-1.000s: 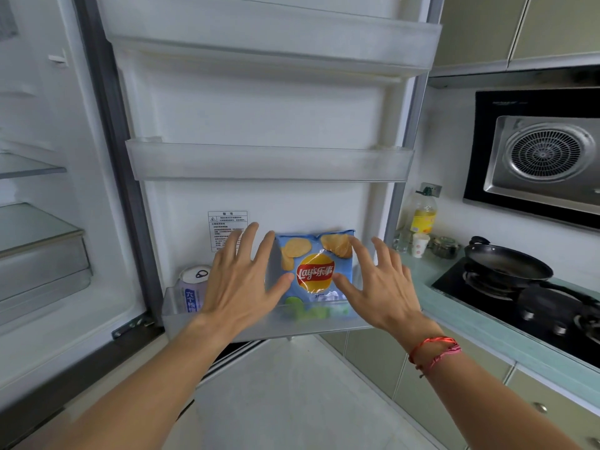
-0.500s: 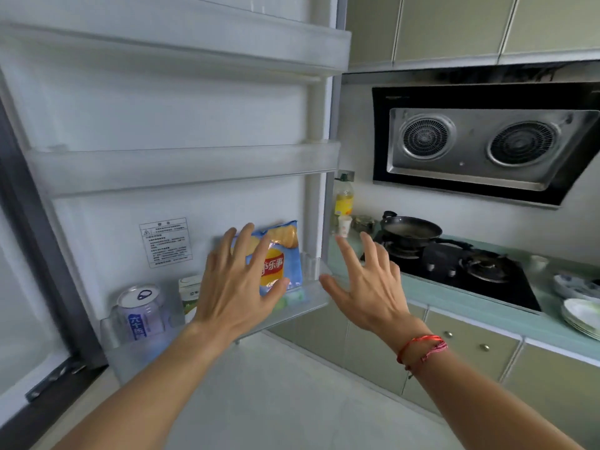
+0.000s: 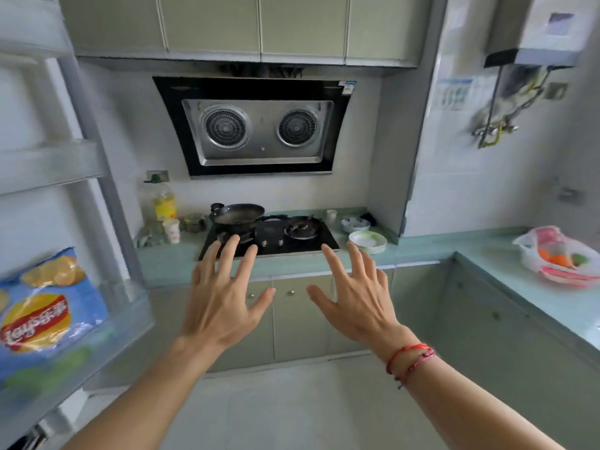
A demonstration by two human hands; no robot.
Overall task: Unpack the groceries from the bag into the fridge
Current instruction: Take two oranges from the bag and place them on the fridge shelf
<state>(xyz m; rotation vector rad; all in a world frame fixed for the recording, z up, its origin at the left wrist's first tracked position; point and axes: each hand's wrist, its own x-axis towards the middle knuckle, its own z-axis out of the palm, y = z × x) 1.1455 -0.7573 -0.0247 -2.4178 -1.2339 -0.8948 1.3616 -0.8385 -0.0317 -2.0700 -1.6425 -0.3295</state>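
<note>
A blue bag of chips (image 3: 48,306) stands in the lowest shelf of the open fridge door (image 3: 48,164) at the far left. My left hand (image 3: 224,297) and my right hand (image 3: 354,297) hover empty in mid-air with fingers spread, in front of the stove, well to the right of the chips. A white and red plastic grocery bag (image 3: 561,258) lies on the counter at the far right, with orange and green items showing inside.
A black gas hob (image 3: 269,237) carries a frying pan (image 3: 238,216) and a small lidded pot. An oil bottle (image 3: 162,199), a paper cup and stacked plates (image 3: 368,241) sit on the teal counter (image 3: 487,254). Cabinets run below, bare floor in the middle.
Both hands have let go of the chips and drawn away from the door shelf. The view has swung right, from the fridge door to the stove and the grocery bag.
</note>
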